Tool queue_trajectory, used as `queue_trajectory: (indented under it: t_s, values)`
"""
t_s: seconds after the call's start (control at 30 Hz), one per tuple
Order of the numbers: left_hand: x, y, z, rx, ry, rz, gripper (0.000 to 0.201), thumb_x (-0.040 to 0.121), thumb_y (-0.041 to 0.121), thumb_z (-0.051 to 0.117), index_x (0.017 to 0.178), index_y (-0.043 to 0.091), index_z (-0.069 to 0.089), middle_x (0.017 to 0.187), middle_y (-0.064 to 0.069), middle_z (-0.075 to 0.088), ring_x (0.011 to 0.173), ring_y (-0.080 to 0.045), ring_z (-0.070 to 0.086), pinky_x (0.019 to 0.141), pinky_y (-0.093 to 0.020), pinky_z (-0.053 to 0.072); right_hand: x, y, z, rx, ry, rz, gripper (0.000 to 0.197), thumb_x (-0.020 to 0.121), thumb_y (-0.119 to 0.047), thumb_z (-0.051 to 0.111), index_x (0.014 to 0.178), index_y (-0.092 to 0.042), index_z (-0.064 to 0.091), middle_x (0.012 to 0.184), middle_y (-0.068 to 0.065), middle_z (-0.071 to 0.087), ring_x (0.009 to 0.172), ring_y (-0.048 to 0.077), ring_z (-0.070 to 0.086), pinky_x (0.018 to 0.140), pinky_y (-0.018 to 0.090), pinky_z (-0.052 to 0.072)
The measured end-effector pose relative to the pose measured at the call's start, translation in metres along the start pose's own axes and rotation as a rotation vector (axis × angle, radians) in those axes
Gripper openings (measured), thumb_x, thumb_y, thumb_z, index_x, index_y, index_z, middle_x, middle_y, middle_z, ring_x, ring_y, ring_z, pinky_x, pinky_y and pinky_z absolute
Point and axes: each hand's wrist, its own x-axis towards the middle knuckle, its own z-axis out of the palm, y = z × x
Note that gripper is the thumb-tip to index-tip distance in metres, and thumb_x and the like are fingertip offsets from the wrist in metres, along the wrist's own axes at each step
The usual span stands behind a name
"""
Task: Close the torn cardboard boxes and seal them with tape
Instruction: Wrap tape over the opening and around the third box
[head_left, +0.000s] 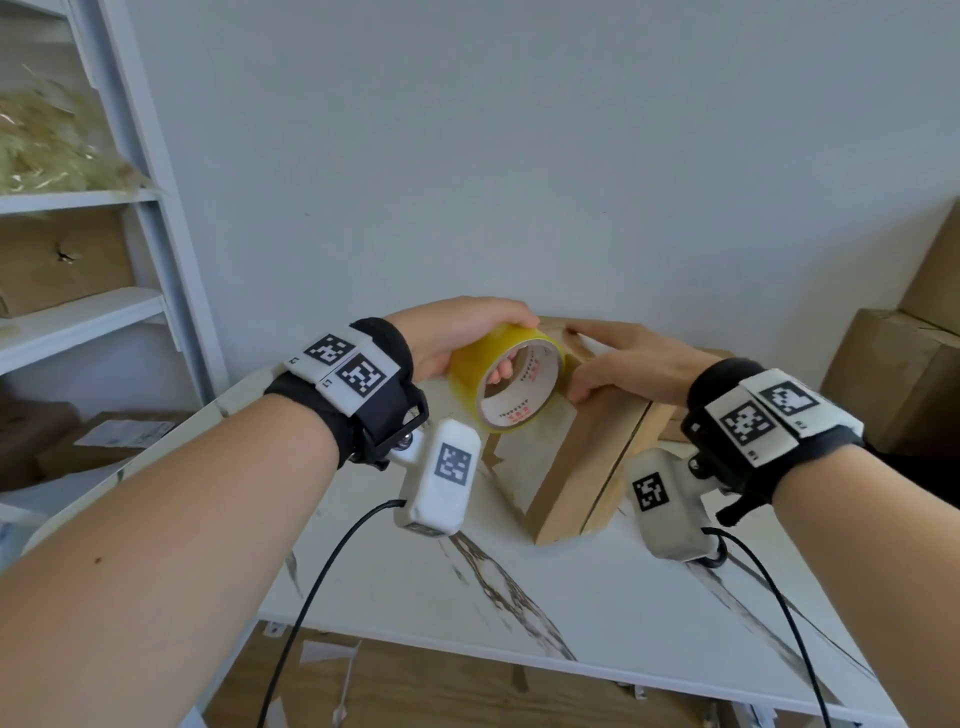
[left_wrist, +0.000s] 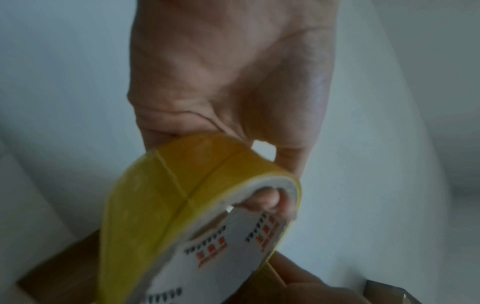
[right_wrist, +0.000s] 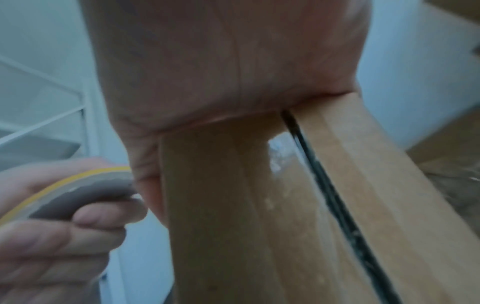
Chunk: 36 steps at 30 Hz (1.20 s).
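Note:
A roll of yellow tape with a white printed core is held up in my left hand, fingers hooked through the core and thumb over the outside. In the left wrist view the tape roll hangs below my left hand's palm. A brown cardboard box stands on edge on the marble table. My right hand holds its top, fingers along the top and thumb on the near face, touching the roll. In the right wrist view my right hand's palm sits on the box, where a dark gap runs between two panels.
A white shelf unit with boxes and straw-like filling stands at the left. Larger cardboard boxes are stacked at the right against the wall. Black cables from the wrist cameras hang over the table's near edge. Paper scraps lie on the wooden floor.

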Motion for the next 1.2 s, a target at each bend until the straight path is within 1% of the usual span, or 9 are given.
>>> queue_trajectory:
  t_s: [0.13, 0.27, 0.37, 0.5, 0.7, 0.8, 0.93, 1.1, 1.2]
  values:
    - [0.007, -0.001, 0.006, 0.074, 0.000, 0.008, 0.036, 0.090, 0.041, 0.056, 0.067, 0.015, 0.056, 0.054, 0.001, 0.053, 0.041, -0.007, 0.049, 0.047, -0.018, 0.045, -0.010, 0.025, -0.012, 0.223, 0.099, 0.075, 0.071, 0.072, -0.026, 0.070, 0.136, -0.041, 0.046, 0.124, -0.006, 0.051, 0.109, 0.018, 0.052, 0.085, 0.027, 0.045]
    - [0.008, -0.012, 0.011, 0.193, 0.020, 0.028, 0.047, 0.089, 0.050, 0.054, 0.057, 0.016, 0.053, 0.040, 0.005, 0.047, 0.034, -0.007, 0.042, 0.046, -0.018, 0.039, -0.017, 0.040, -0.014, 0.350, 0.149, 0.117, 0.077, 0.058, -0.033, 0.068, 0.133, -0.040, 0.051, 0.124, -0.001, 0.059, 0.105, 0.022, 0.058, 0.089, 0.034, 0.048]
    - [0.010, -0.014, 0.011, 0.289, 0.071, 0.080, 0.049, 0.087, 0.056, 0.053, 0.058, 0.016, 0.054, 0.038, 0.006, 0.046, 0.035, -0.007, 0.041, 0.048, -0.020, 0.036, -0.017, 0.042, -0.013, 0.443, 0.144, 0.126, 0.064, 0.071, -0.023, 0.068, 0.132, -0.035, 0.053, 0.120, 0.001, 0.061, 0.099, 0.021, 0.060, 0.084, 0.032, 0.049]
    - [0.013, -0.017, 0.007, 0.214, 0.077, 0.086, 0.052, 0.090, 0.056, 0.047, 0.057, 0.016, 0.051, 0.040, 0.007, 0.045, 0.036, -0.007, 0.040, 0.054, -0.023, 0.036, -0.012, 0.046, -0.007, 0.548, 0.176, 0.160, 0.060, 0.073, -0.018, 0.066, 0.129, -0.033, 0.056, 0.113, 0.004, 0.063, 0.094, 0.024, 0.062, 0.085, 0.035, 0.052]
    - [0.013, -0.029, -0.005, 0.116, 0.113, 0.115, 0.052, 0.091, 0.048, 0.051, 0.049, 0.018, 0.048, 0.037, 0.006, 0.041, 0.032, -0.008, 0.037, 0.052, -0.024, 0.035, -0.007, 0.056, 0.001, 0.650, 0.185, 0.234, 0.031, 0.067, -0.025, 0.069, 0.097, -0.030, 0.067, 0.103, 0.008, 0.065, 0.089, 0.028, 0.062, 0.090, 0.043, 0.050]
    - [0.011, -0.048, -0.018, 0.272, 0.137, 0.092, 0.052, 0.089, 0.043, 0.058, 0.047, 0.017, 0.044, 0.040, 0.002, 0.036, 0.034, -0.009, 0.035, 0.054, -0.024, 0.034, -0.010, 0.076, 0.004, 0.740, 0.223, 0.365, 0.043, 0.047, -0.037, 0.073, 0.085, -0.017, 0.066, 0.097, 0.014, 0.063, 0.086, 0.032, 0.059, 0.091, 0.047, 0.049]
    - [0.013, -0.077, -0.023, 0.448, 0.173, 0.027, 0.051, 0.085, 0.041, 0.065, 0.055, 0.016, 0.032, 0.047, 0.001, 0.027, 0.031, -0.007, 0.030, 0.037, -0.014, 0.026, -0.006, 0.080, 0.007, 0.727, 0.245, 0.405, 0.065, 0.036, -0.044, 0.073, 0.094, -0.016, 0.064, 0.105, 0.014, 0.061, 0.102, 0.034, 0.058, 0.097, 0.048, 0.046]
    - [0.018, -0.080, -0.026, 0.449, 0.209, 0.028, 0.052, 0.083, 0.042, 0.067, 0.052, 0.017, 0.033, 0.042, 0.004, 0.030, 0.033, -0.008, 0.030, 0.040, -0.018, 0.025, 0.000, 0.077, 0.005, 0.747, 0.237, 0.396, 0.030, 0.063, -0.033, 0.071, 0.087, -0.017, 0.063, 0.100, 0.013, 0.060, 0.091, 0.031, 0.057, 0.098, 0.048, 0.046]
    - [0.024, -0.080, -0.021, 0.474, 0.162, 0.013, 0.051, 0.083, 0.043, 0.067, 0.053, 0.016, 0.034, 0.044, 0.002, 0.029, 0.030, -0.007, 0.030, 0.045, -0.022, 0.026, -0.001, 0.082, 0.006, 0.789, 0.242, 0.414, 0.026, 0.068, -0.030, 0.069, 0.087, -0.014, 0.061, 0.093, 0.013, 0.060, 0.087, 0.030, 0.056, 0.095, 0.048, 0.047]
